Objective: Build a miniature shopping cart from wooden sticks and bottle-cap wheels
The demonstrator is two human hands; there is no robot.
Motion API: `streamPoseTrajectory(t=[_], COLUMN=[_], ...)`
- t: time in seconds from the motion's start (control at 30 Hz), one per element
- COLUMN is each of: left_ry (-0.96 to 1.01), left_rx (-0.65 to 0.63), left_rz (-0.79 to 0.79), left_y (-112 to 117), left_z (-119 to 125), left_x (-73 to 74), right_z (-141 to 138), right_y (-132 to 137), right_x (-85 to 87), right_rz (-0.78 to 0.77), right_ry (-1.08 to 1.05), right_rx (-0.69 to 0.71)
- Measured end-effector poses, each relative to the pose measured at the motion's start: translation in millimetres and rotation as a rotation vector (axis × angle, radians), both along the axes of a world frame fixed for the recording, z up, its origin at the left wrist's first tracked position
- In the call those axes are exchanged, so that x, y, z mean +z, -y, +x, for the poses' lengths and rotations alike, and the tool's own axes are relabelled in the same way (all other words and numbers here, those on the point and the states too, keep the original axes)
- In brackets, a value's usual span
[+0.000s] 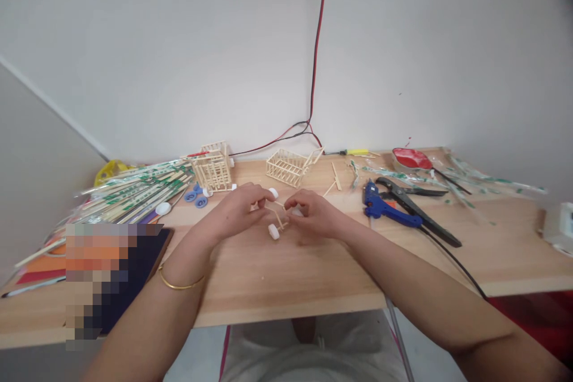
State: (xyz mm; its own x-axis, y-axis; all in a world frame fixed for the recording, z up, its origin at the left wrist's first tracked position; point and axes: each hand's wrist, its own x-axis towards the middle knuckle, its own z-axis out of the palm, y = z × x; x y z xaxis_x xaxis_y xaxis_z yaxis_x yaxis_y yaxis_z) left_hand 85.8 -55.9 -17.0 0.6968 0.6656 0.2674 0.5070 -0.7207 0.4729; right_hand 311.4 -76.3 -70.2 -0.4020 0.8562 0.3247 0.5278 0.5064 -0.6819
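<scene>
Over the middle of the table, my left hand (242,210) and my right hand (316,215) face each other with curled fingers. Between them is a small frame of thin wooden sticks (280,218) with white bottle caps (274,231) on it like wheels. My left fingers pinch it from the left side. The right fingertips close on its other side, partly hiding a cap. Just behind lies a cart-like basket of glued sticks (289,166), tipped at an angle. A taller stick cart (212,168) stands to the left, near blue caps (196,196).
On the right lie a blue glue gun (389,212) with its cord and black-handled cutters (421,215). Wrapped chopsticks (143,191) and a dark tablet (138,280) are on the left. Loose sticks (335,176), a yellow-handled tool (357,152) and a red scoop-shaped piece (412,159) lie toward the wall.
</scene>
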Motion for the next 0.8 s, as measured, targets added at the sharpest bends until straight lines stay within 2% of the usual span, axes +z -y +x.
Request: streamPoseTrajectory(t=[0.1,0.27,0.33,0.4,0.5,0.67,0.8], left_ry=[0.118,0.477,0.557,0.579,0.558,0.435,0.4], left_rx=[0.078,0.609,0.759,0.866,0.955,1.031,1.042], left_rz=[0.098,0.562,0.736,0.841,0.815,0.539,0.505], left_y=[0,-5,-11,-17,-26,-33,-35], left_z=[-8,-25,-32,-36,-38,-29,-27], left_x=[9.2,13.3,11.9,9.5,4.2,-6.3,-11.7], right_z=[2,6,7,9,10,12,13], right_y=[1,2,2,1,0,0,1], right_x=[6.1,15.1,16.6,16.8,16.4,17.9,18.6], right_rz=[-0.042,-0.116,-0.118,-0.106,-0.085,-0.075,-0.063], right_ry=[-0.016,-0.056,-0.087,-0.115,-0.131,-0.129,-0.126], right_rx=[-0.021,-0.146,-0.211,-0.256,-0.273,-0.282,-0.29])
